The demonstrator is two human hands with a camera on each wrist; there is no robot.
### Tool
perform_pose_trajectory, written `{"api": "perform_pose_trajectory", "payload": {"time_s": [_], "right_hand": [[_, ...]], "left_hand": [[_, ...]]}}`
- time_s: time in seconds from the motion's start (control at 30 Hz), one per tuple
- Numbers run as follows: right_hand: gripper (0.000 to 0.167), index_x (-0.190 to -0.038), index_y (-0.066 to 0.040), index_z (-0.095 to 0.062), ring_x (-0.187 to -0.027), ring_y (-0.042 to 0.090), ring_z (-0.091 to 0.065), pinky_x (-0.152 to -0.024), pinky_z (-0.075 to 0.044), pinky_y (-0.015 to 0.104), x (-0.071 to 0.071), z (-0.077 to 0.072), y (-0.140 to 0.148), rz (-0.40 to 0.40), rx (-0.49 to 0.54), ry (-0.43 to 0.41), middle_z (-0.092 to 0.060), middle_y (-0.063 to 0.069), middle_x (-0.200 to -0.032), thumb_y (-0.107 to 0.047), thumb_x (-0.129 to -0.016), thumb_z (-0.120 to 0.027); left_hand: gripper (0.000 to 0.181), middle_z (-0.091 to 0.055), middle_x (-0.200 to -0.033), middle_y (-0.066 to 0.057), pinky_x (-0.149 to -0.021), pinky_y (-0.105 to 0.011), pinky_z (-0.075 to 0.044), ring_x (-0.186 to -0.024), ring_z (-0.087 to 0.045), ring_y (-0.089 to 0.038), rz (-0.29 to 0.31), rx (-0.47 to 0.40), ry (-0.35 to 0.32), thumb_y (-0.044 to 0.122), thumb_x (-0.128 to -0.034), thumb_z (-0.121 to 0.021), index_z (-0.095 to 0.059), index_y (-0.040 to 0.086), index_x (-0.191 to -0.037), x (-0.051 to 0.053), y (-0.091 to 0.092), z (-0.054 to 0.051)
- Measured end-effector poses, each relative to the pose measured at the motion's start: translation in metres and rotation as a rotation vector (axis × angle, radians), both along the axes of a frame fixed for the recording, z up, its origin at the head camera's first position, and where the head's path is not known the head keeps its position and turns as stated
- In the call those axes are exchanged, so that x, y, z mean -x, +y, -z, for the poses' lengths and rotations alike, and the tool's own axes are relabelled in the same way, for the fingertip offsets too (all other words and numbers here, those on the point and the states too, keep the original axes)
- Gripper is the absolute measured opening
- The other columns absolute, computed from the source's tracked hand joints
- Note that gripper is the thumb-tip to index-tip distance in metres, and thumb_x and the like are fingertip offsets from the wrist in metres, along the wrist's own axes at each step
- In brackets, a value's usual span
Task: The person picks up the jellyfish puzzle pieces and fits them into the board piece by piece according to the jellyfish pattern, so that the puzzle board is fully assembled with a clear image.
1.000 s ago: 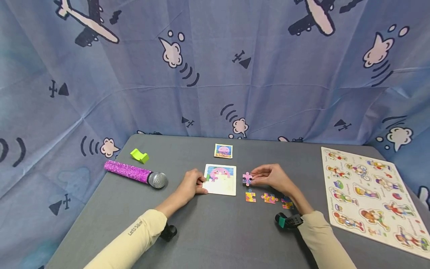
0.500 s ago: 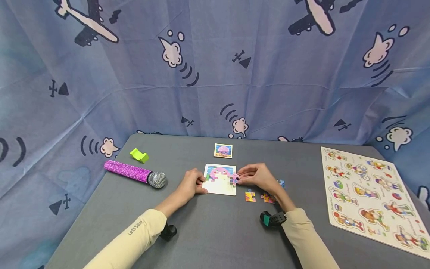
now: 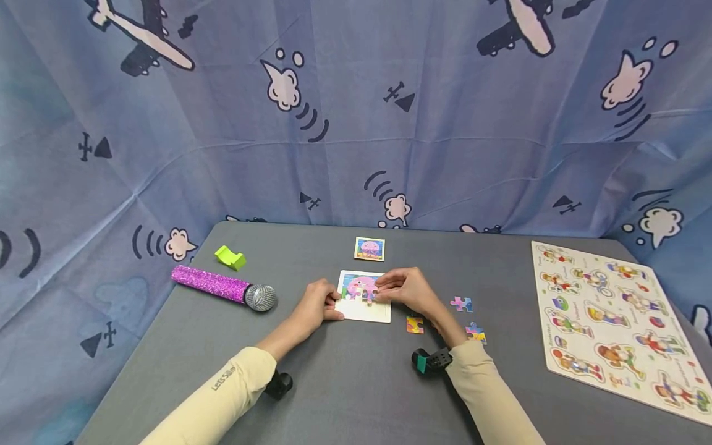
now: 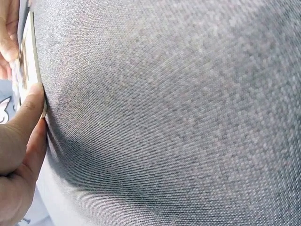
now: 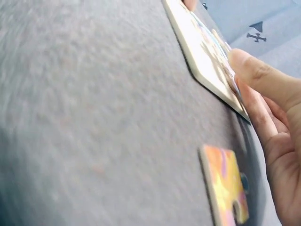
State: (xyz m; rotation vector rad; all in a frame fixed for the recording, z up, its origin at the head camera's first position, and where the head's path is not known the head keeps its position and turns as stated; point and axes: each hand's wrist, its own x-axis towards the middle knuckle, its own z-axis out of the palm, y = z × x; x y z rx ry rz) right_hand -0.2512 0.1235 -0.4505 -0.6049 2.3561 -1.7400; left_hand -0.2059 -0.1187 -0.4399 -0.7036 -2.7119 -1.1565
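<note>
A white puzzle tray (image 3: pixel 364 313) lies on the grey table, its upper part filled with a pink sea-creature picture and its lower part bare. My left hand (image 3: pixel 316 303) pinches the tray's left edge; in the left wrist view the thumb (image 4: pixel 31 101) presses on its rim. Over the right half of the tray, my right hand (image 3: pixel 410 290) holds a pink puzzle piece (image 3: pixel 369 296) between thumb and fingers. Whether that piece is seated cannot be told. Loose pieces lie to the right: a yellow one (image 3: pixel 414 325), a pink-and-blue one (image 3: pixel 461 303) and an orange-blue one (image 3: pixel 476 332).
A small picture card (image 3: pixel 369 249) lies beyond the tray. To the left are a glittery purple microphone (image 3: pixel 217 283) and a green curved block (image 3: pixel 230 258). A large board with sports figures (image 3: pixel 623 327) covers the right side. A printed curtain (image 3: pixel 356 123) hangs behind the table.
My right hand has carried the pink puzzle piece leftward from beside the tray to over its right half. The pink-and-blue piece has come into view behind it. My left hand has stayed put.
</note>
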Motion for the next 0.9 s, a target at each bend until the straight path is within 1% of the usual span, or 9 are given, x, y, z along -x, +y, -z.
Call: {"api": "perform_pose_trajectory", "payload": {"time_s": [0.23,0.4,0.53,0.73,0.9], "right_hand": [[0.024,-0.094,0.007,-0.071,-0.076,0.021,-0.070,-0.066,-0.056,0.024,-0.002,0.000,-0.010,0.023,-0.022,0.040,-0.071,0.017,-0.086,0.000,-0.073,-0.081],[0.023,-0.092,0.006,-0.072,-0.072,0.017,-0.069,-0.064,-0.055,0.023,-0.002,-0.001,-0.014,0.029,-0.075,0.078,-0.072,0.014,-0.083,-0.001,-0.072,-0.082],[0.024,-0.090,0.005,-0.071,-0.069,0.013,-0.067,-0.062,-0.055,0.022,-0.001,-0.002,-0.015,0.015,-0.101,0.102,-0.071,0.013,-0.080,-0.001,-0.070,-0.083],[0.025,-0.088,0.005,-0.071,-0.067,0.013,-0.065,-0.059,-0.053,0.019,-0.001,-0.003,-0.018,0.001,-0.141,0.140,-0.070,0.012,-0.078,-0.002,-0.069,-0.085],[0.025,-0.088,0.005,-0.070,-0.067,0.013,-0.063,-0.058,-0.051,0.018,0.000,-0.005,-0.019,-0.016,-0.166,0.152,-0.070,0.012,-0.078,-0.001,-0.069,-0.084]], "left_hand": [[0.033,-0.053,-0.073,-0.011,-0.060,-0.020,-0.049,-0.066,-0.058,-0.023,0.011,0.008,0.026,0.001,-0.0609,-0.088,-0.064,-0.009,-0.081,-0.001,0.001,-0.001],[0.033,-0.053,-0.073,-0.010,-0.060,-0.020,-0.050,-0.066,-0.058,-0.022,0.005,0.003,0.030,0.001,-0.0597,-0.088,-0.064,-0.009,-0.081,-0.001,0.000,0.000],[0.034,-0.052,-0.073,-0.009,-0.060,-0.019,-0.049,-0.066,-0.058,-0.021,-0.007,0.010,0.024,0.001,-0.0597,-0.088,-0.064,-0.009,-0.081,-0.001,0.000,0.000],[0.033,-0.053,-0.073,-0.010,-0.060,-0.018,-0.048,-0.067,-0.058,-0.022,-0.019,0.025,0.011,0.002,-0.0600,-0.088,-0.064,-0.008,-0.080,-0.001,0.001,-0.002],[0.033,-0.053,-0.074,-0.010,-0.061,-0.018,-0.048,-0.068,-0.059,-0.023,-0.019,0.023,0.009,0.002,-0.0601,-0.088,-0.064,-0.008,-0.081,-0.001,0.001,-0.001]]}}
